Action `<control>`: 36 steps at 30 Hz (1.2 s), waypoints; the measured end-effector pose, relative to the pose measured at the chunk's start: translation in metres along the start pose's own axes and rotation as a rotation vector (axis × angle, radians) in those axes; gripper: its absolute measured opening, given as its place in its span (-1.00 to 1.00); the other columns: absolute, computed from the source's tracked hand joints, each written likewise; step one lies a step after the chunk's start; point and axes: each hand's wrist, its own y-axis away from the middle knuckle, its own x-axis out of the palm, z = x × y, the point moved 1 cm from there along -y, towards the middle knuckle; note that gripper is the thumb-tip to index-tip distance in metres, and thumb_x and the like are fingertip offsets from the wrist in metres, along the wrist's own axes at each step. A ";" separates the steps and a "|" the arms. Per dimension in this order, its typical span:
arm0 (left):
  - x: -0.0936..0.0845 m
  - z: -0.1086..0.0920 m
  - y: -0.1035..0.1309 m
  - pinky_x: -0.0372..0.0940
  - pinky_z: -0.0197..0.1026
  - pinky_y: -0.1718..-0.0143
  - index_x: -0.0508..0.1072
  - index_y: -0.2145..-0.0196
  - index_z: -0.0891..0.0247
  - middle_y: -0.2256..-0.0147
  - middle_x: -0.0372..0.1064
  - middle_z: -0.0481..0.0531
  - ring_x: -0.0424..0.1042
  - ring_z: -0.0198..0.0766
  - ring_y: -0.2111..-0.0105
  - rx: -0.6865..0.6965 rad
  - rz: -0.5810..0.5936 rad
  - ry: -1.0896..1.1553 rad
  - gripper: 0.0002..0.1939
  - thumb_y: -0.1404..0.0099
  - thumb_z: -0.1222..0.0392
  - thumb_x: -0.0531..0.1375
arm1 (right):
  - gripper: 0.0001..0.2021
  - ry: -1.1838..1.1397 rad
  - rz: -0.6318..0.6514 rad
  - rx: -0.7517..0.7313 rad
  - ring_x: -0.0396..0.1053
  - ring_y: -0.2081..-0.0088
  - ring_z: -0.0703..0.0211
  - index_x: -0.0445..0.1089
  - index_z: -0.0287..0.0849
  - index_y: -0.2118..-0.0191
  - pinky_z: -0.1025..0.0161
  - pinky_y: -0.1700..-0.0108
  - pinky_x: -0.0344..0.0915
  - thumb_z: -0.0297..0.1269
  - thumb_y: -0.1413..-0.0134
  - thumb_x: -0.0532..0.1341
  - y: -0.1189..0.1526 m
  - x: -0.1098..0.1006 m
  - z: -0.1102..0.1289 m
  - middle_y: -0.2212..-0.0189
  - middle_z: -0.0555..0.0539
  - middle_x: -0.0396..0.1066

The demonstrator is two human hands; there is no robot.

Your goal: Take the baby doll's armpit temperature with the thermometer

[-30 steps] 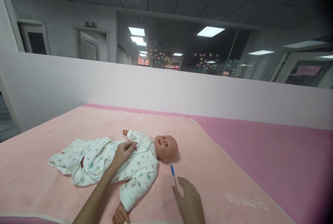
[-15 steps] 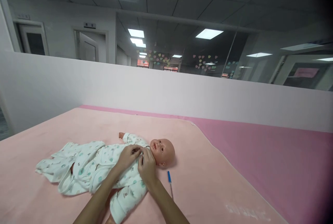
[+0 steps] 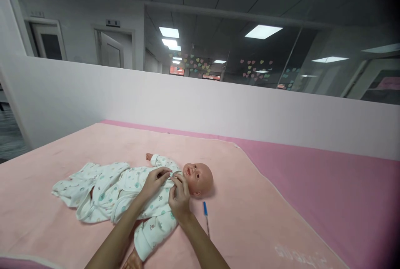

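1. At three o'clock from both hands, close by, lies the smooth, bald, brown-pink head [image 3: 204,177] of a plastic baby doll. Taking twelve as straight away from the person, the doll's long axis runs roughly from three to nine, face up.
2. Its white cotton baby garment [image 3: 128,183], printed with small green and brown figures, covers the torso and spreads towards nine o'clock, with loose folds at that end.
3. The left hand [image 3: 154,181] rests over the chest on the nine o'clock side, fingertips bent in at the neckline. The right hand [image 3: 180,198] is nearer the doll's head, its fingers curled down on the front just below the chin. The two sets of fingertips nearly meet; whether either pinches the cloth, I cannot tell.
4. One sleeve [image 3: 153,233] slants towards seven o'clock, passing between the person's forearms; the other small doll hand [image 3: 149,157] points to ten.
5. At four o'clock from the right hand, a slim clear pen with a blue cap [image 3: 206,219] lies apart from the doll, cap towards twelve, beside the right forearm.
6. Beneath everything spreads a pale peach-pink blanket [image 3: 259,219], with a deeper pink mat [image 3: 315,181] showing towards three o'clock.
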 end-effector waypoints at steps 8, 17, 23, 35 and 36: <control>-0.001 -0.007 0.003 0.28 -0.20 0.19 0.49 0.30 0.31 0.30 0.47 0.09 0.41 -0.20 0.27 -0.018 0.035 0.016 -0.73 -0.16 0.07 0.14 | -0.70 -0.042 -0.044 0.063 0.32 0.15 0.18 0.31 -0.15 0.16 0.16 0.12 0.38 -0.56 -0.07 -0.03 -0.003 0.001 0.000 0.25 -0.13 0.32; -0.003 -0.015 0.007 0.29 -0.20 0.19 0.52 0.24 0.24 0.28 0.49 0.05 0.42 -0.20 0.26 0.006 0.116 -0.034 -0.72 -0.18 0.06 0.12 | -0.76 -0.029 -0.043 0.131 0.32 0.16 0.17 0.34 -0.15 0.20 0.14 0.13 0.37 -0.49 -0.12 -0.02 -0.001 0.003 -0.004 0.27 -0.11 0.33; -0.003 -0.014 0.008 0.30 -0.19 0.17 0.49 0.19 0.23 0.25 0.48 0.08 0.41 -0.20 0.25 0.039 0.148 -0.091 -0.70 -0.12 0.08 0.19 | -0.77 -0.043 -0.044 0.158 0.32 0.18 0.18 0.35 -0.16 0.24 0.16 0.14 0.37 -0.49 -0.12 -0.02 -0.002 0.002 -0.004 0.29 -0.11 0.33; -0.001 -0.013 0.009 0.24 -0.18 0.16 0.48 0.19 0.18 0.29 0.40 0.07 0.33 -0.24 0.24 0.158 0.108 -0.195 -0.74 -0.24 0.12 0.07 | -0.79 -0.079 -0.020 0.209 0.32 0.20 0.19 0.35 -0.16 0.29 0.18 0.15 0.35 -0.47 -0.12 -0.02 -0.004 0.003 -0.003 0.30 -0.11 0.32; -0.001 -0.011 0.009 0.23 -0.17 0.16 0.48 0.19 0.17 0.29 0.38 0.07 0.32 -0.24 0.24 0.162 0.100 -0.195 -0.75 -0.24 0.13 0.07 | -0.79 -0.077 -0.019 0.212 0.31 0.19 0.19 0.34 -0.16 0.29 0.18 0.15 0.34 -0.47 -0.12 -0.02 -0.004 0.003 -0.003 0.29 -0.11 0.32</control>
